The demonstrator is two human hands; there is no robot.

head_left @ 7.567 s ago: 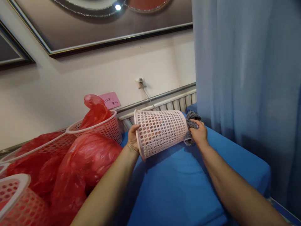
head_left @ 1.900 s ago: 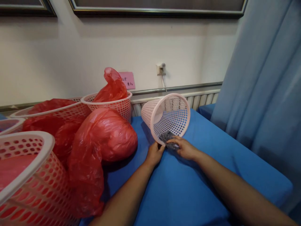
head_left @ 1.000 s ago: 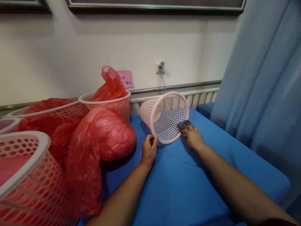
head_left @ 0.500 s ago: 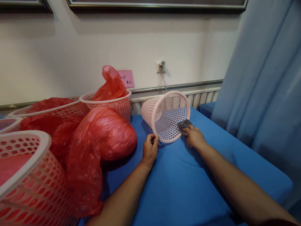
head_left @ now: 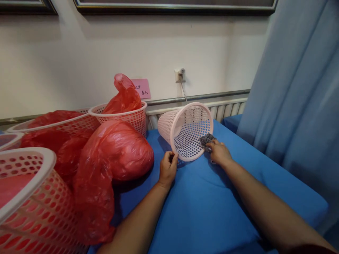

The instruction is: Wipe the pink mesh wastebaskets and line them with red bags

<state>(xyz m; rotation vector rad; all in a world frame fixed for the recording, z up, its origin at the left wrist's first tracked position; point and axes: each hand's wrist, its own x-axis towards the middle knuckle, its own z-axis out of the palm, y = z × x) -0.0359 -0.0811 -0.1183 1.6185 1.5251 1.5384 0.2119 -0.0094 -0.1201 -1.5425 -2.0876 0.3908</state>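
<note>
A pale pink plastic wastebasket [head_left: 167,124] with a perforated wall lies tilted on its side on the blue-covered table [head_left: 196,208], its mouth turned towards me. At the lower left of its rim, the thumb and fingers of my left hand [head_left: 168,169] are pinched together on the edge. My right hand [head_left: 219,151] grips a crumpled dark grey cloth [head_left: 207,141] at the lower right of the rim. Part of the cloth reaches just over the mouth. My right palm faces down, so its inner fingers are hidden.
Left of my hands lies a full red plastic bag [head_left: 127,151]. Pink baskets holding red bags stand around it, one close at the front [head_left: 45,162] and one at the back [head_left: 140,109]. A blue curtain [head_left: 291,88] hangs right. Behind are a radiator [head_left: 219,112] and wall socket [head_left: 180,76].
My left fingers have drawn closer together at the rim. The basket, the cloth and my right hand keep almost the same places, with only a slight shift of the whole view.
</note>
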